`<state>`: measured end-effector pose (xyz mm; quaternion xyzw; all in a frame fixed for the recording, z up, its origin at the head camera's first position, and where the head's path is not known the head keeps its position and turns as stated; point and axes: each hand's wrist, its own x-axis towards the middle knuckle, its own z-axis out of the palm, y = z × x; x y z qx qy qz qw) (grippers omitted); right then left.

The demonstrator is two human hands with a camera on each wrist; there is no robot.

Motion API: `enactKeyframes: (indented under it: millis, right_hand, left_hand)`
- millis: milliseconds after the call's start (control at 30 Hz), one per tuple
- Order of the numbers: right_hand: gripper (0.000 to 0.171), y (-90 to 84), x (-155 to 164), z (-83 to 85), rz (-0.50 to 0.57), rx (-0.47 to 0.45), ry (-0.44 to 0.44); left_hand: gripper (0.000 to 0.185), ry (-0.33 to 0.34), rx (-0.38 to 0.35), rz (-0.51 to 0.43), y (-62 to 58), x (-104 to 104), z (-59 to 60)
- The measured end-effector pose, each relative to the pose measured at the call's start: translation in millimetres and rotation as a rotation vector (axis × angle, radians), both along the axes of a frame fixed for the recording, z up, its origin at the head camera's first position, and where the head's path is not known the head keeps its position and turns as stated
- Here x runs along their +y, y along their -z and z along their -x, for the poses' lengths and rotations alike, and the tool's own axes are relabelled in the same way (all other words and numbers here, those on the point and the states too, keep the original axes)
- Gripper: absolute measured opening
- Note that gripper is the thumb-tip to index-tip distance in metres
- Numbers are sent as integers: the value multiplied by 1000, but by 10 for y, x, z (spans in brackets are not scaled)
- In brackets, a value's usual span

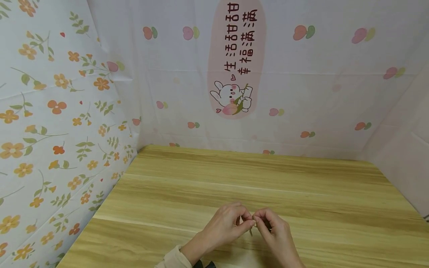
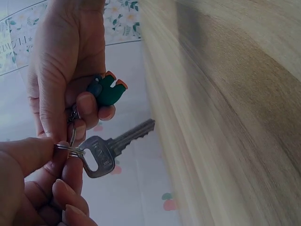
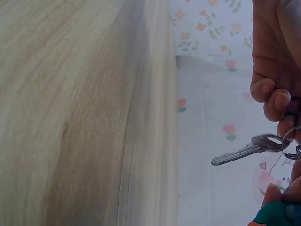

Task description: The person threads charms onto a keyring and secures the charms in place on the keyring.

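Note:
A silver key (image 2: 101, 157) hangs from a metal key ring (image 2: 70, 149) between the two hands, its blade pointing down toward the table. My left hand (image 1: 229, 225) pinches the ring with thumb and fingertips, close beside the key's head. From the other side, my right hand (image 1: 276, 232) grips the ring with thumb and forefinger. Its other fingers curl around a green charm (image 2: 110, 94) with orange feet, joined by a short chain (image 2: 73, 114). In the head view the key (image 1: 250, 232) is a thin dark strip below the fingertips. Fingers partly hide the ring.
Both hands are above a wood-grain table (image 1: 201, 178), near its front. A dark object (image 1: 205, 264) shows at the bottom edge of the head view. Patterned cloths hang at the back (image 1: 174, 85) and left (image 1: 43, 126), with a pale one (image 1: 405, 141) at the right.

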<state>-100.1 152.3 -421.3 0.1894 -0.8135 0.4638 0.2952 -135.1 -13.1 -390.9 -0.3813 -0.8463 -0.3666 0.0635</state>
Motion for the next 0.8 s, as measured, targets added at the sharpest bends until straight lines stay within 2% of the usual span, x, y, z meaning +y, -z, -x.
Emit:
enactKeyframes:
  millis: [133, 267, 600, 800]
  right_hand:
    - [28, 13, 0, 6, 9, -5, 0]
    - [28, 22, 2, 12, 41, -28, -8]
    - [27, 39, 16, 17, 57, -53, -13]
    - [27, 29, 11, 13, 34, -54, 4]
  left_hand:
    - [14, -1, 4, 1, 2, 1, -1]
    - [11, 25, 9, -29, 19, -3, 4]
    - [11, 67, 64, -54, 55, -6, 21]
    - [11, 39, 26, -28, 39, -4, 18]
